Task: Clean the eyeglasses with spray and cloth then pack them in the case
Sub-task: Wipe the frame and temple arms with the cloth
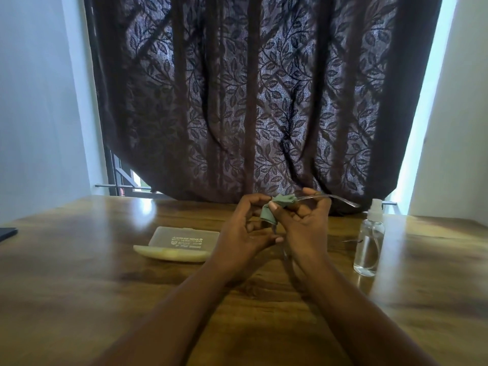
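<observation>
Above the table's middle, both hands work on the thin-framed eyeglasses (pixel 340 199). One temple arm sticks out to the right, and the lenses are mostly hidden by fingers and cloth. A grey-green cloth (pixel 277 208) is bunched around the front of the glasses. My left hand (pixel 244 231) pinches the cloth with curled fingers. My right hand (pixel 306 228) grips the glasses, its thumb pressing on the cloth. The beige case (pixel 182 244) lies open on the table to the left of my hands. A clear spray bottle (pixel 369 241) stands upright to the right.
The wooden table (pixel 105 273) runs to a dark leaf-patterned curtain (pixel 250 101) at the back. A dark flat object (pixel 6 232) lies at the table's far left edge. White walls stand on both sides.
</observation>
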